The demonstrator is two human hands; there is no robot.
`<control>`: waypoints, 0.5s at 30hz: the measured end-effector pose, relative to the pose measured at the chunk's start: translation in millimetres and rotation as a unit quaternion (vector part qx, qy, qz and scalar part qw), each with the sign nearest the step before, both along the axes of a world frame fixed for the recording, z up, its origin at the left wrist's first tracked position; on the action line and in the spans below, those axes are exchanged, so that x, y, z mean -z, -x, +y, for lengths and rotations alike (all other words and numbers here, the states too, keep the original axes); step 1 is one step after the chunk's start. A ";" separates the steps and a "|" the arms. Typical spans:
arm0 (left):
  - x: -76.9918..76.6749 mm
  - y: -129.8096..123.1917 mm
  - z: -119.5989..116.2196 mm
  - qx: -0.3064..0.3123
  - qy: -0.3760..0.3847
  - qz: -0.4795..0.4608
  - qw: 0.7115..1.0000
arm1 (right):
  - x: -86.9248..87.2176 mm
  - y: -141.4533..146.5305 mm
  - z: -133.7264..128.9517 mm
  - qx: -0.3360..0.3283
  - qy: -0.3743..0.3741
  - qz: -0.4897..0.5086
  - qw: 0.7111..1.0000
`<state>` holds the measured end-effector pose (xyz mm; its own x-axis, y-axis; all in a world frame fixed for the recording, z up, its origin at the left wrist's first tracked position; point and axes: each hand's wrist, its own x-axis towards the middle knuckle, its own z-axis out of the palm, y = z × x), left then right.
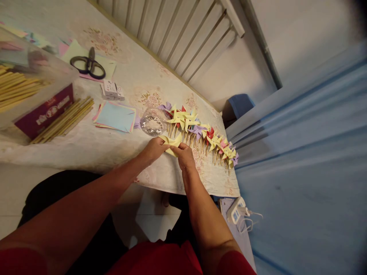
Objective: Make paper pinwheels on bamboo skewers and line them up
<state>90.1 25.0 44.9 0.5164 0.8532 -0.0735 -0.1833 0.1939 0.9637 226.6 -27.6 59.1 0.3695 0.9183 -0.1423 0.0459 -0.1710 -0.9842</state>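
Note:
Between my two hands is a yellow paper pinwheel [173, 141] with curled blades, held above the table's near edge. My left hand [156, 148] pinches its left side and my right hand [184, 153] grips its right side, fingers closed on the paper. Just beyond my hands stands a clear round container [153, 122] with small shiny pieces in it. A row of finished pinwheels [197, 130] on sticks, in yellow, red and purple, lies to the right. Left of the container is a stack of cut paper squares [116, 116], blue on top.
Black-handled scissors [88, 65] rest on larger paper sheets. Small white boxes [111, 91] sit nearby. At the left are bundled sticks [64, 120] and a plastic bin [57, 72] of more sticks. A white power strip [236, 211] lies beyond the floral tablecloth's right end.

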 end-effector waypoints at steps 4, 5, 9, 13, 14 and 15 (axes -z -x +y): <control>0.9 -0.1 -1.3 0.005 0.002 -0.013 1.000 | 1.4 -0.7 0.7 -0.007 -0.002 0.027 1.000; 0.7 -0.1 -1.7 0.005 0.004 -0.017 1.000 | 1.2 -0.6 0.8 -0.008 -0.003 0.034 0.999; -2.6 0.6 -3.2 0.010 0.011 -0.044 0.999 | -1.2 -0.4 0.7 -0.015 -0.006 0.061 0.998; -6.9 3.4 -3.7 0.025 0.034 -0.047 0.998 | -3.2 -1.5 0.0 -0.011 -0.001 0.072 0.997; -7.9 4.4 -3.8 0.030 0.042 -0.048 0.998 | -3.4 -1.9 -0.3 -0.010 0.001 0.072 0.997; -8.9 5.4 -3.9 0.035 0.049 -0.048 0.997 | -3.6 -2.3 -0.6 -0.009 0.004 0.071 0.997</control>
